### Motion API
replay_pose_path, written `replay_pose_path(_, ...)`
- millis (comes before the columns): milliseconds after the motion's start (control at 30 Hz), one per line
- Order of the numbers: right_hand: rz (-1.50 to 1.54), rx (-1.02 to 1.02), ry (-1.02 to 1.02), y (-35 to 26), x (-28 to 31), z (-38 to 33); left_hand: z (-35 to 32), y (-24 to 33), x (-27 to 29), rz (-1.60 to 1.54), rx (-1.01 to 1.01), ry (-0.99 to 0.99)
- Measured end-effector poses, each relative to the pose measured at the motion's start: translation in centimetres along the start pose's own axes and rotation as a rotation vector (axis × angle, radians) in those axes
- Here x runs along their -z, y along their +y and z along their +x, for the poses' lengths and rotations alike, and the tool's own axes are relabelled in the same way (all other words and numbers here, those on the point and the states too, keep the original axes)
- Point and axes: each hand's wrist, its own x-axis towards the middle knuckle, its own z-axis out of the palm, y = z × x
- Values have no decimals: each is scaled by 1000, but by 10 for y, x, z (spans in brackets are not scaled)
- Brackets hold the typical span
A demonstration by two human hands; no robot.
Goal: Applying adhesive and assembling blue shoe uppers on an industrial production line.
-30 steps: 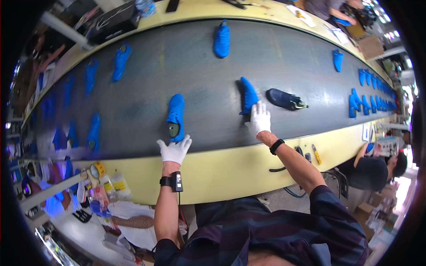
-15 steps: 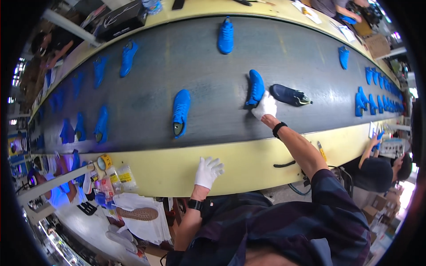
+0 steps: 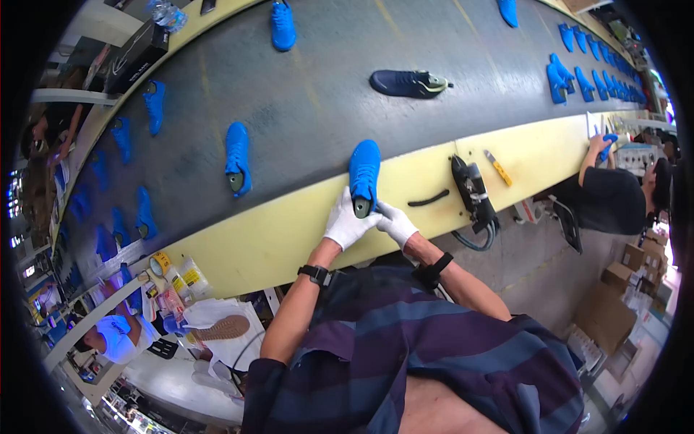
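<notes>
blue shoe point(image 3: 365, 172) at the surface's point(image 3: 303, 101) near yellow edge | left hand point(image 3: 346, 220) grips its heel | right hand point(image 3: 396, 223) closed on heel's other side | dark shoe point(image 3: 408, 83) well apart

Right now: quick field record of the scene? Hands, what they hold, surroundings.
left hand: white-gloved left hand grips heel of blue shoe
right hand: white-gloved right hand touches same heel
shoe position: at edge between grey conveyor belt and yellow ledge
on belt: dark navy shoe, more blue shoes
on ledge: black hand tool
nearby: another worker at right
</notes>
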Motion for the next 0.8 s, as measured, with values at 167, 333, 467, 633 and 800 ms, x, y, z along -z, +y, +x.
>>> replay_pose_path(167, -356, -69, 53, 17, 22, -26, -16, -6, -33, 394, -122, 191)
replay_pose_path(333, -585, 161, 326, -24, 22, -43, -11, 0, -45, 354, -103, 169)
replay_pose_path(467, -900, 382, 276, -39, 14, -32, -4, 12, -46, 452, -119, 100)
replay_pose_path(633, -1119, 427, 174, -36, 21, -18, -12, 39, -45, 426, 99, 81)
replay_pose_path(800, -1258, 445, 79, -48, 15, -19, -7, 27, -46, 359, 193, 42)
